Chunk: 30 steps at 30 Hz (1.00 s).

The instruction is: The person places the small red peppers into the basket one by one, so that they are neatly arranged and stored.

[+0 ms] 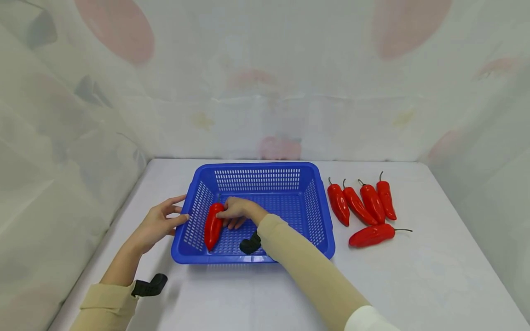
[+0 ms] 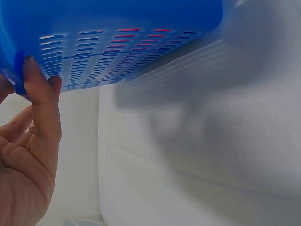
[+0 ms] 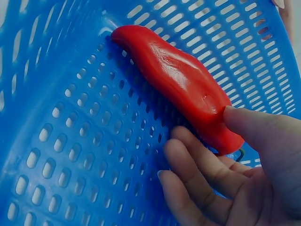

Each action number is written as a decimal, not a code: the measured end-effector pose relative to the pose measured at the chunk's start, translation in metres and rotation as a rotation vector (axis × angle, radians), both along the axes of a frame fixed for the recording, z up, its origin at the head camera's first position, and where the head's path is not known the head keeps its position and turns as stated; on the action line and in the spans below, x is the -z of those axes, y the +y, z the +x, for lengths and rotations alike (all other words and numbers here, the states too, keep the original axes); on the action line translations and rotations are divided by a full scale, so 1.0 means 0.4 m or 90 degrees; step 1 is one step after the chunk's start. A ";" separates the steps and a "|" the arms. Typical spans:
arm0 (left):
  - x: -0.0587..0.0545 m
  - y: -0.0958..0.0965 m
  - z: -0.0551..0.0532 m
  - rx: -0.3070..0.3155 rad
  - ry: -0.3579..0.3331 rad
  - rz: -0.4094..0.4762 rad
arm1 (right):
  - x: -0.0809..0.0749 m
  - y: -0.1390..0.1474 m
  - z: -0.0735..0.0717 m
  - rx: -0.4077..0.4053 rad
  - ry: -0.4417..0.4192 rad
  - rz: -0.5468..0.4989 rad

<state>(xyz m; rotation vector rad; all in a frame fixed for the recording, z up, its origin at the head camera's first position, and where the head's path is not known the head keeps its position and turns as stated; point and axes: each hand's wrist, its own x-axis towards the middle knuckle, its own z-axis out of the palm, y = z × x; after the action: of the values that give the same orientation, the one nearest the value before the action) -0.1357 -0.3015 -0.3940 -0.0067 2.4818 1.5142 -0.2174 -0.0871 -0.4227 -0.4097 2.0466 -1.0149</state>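
Note:
A blue perforated plastic basket (image 1: 207,259) stands at the middle of the white table. My left hand (image 1: 155,225) grips its left rim; thumb and fingers pinch the edge in the left wrist view, where the basket's side wall (image 2: 117,19) slants above the tabletop. Inside the basket, a red chili pepper (image 1: 212,230) lies along the left wall. My right hand (image 1: 238,211) reaches in and holds it near the stem end, the thumb pressed on top. The right wrist view shows the pepper (image 3: 174,75) with its tip toward a corner and its stem partly hidden by the fingers.
Right of the basket, several red chili peppers (image 1: 371,202) stand in a row, stems to the back. Another chili pepper (image 1: 371,235) lies crosswise in front of them. Patterned white sheeting (image 1: 256,92) encloses the table at the back and both sides.

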 end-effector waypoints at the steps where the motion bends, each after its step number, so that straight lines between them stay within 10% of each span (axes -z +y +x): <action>1: -0.001 0.000 0.000 0.000 0.000 0.001 | -0.001 0.000 0.000 0.000 0.003 0.003; 30: -0.005 0.004 0.004 -0.001 -0.006 0.002 | -0.068 0.033 -0.011 -0.033 0.138 0.028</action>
<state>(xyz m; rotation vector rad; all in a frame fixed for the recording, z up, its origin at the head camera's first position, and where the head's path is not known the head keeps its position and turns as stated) -0.1341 -0.2999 -0.3919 -0.0150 2.4722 1.5155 -0.2217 -0.0741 -0.3954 -0.5680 2.2346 -0.9254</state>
